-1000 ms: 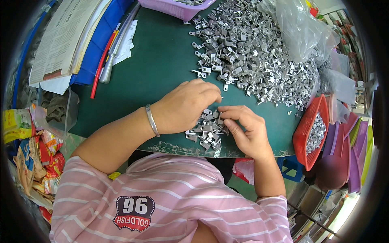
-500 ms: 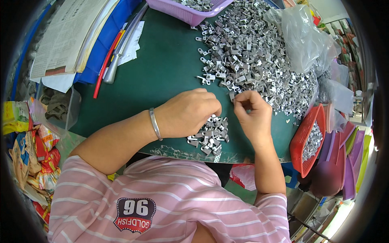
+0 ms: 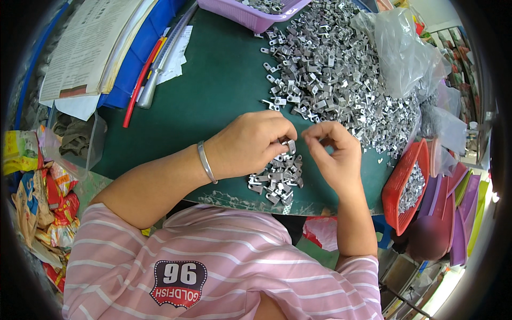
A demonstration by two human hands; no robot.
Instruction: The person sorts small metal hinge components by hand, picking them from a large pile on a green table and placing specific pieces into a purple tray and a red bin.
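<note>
A small bent metal bracket (image 3: 291, 146) sits between the thumb and fingers of my left hand (image 3: 248, 144), which is closed on it. Just below it lies a small heap of similar brackets (image 3: 277, 180) near the table's front edge. My right hand (image 3: 337, 154) faces it from the right, a short gap away. Its thumb and forefinger curl toward each other, the fingertips slightly blurred, and whatever they may hold is hidden. Beyond both hands spreads a large pile of grey metal brackets (image 3: 330, 69) on the green tabletop (image 3: 213, 69).
A purple basket (image 3: 250, 18) of metal parts stands at the far edge. On the right are a red basket (image 3: 392, 197) with parts and a clear plastic bag (image 3: 400, 53). A blue tray (image 3: 125, 69) with papers, a red pen (image 3: 136, 96) and a clear bin (image 3: 93, 141) occupy the left.
My left hand has lifted slightly and turned, and a bracket now shows in its fingertips. The bracket seen at my right fingertips earlier is no longer visible there; that hand has shifted slightly.
</note>
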